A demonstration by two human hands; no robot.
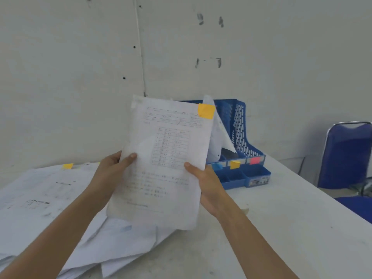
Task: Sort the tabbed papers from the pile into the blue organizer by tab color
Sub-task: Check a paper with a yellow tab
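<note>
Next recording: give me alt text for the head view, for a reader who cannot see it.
A person holds up a printed sheet with a yellow tab at its top right corner, left-hand grip and right-hand grip on its side edges. Behind it on the white table stands the blue organizer; a pile of papers lies at left.

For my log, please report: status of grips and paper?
Left grip and right grip hold sheet, yellow tab up. Organizer behind, yellow label on middle slot. Nothing between.

Soft, even, slightly dim light; faint shadows; overall blur, print perhaps unreadable; wide-angle bending at the edges.
</note>
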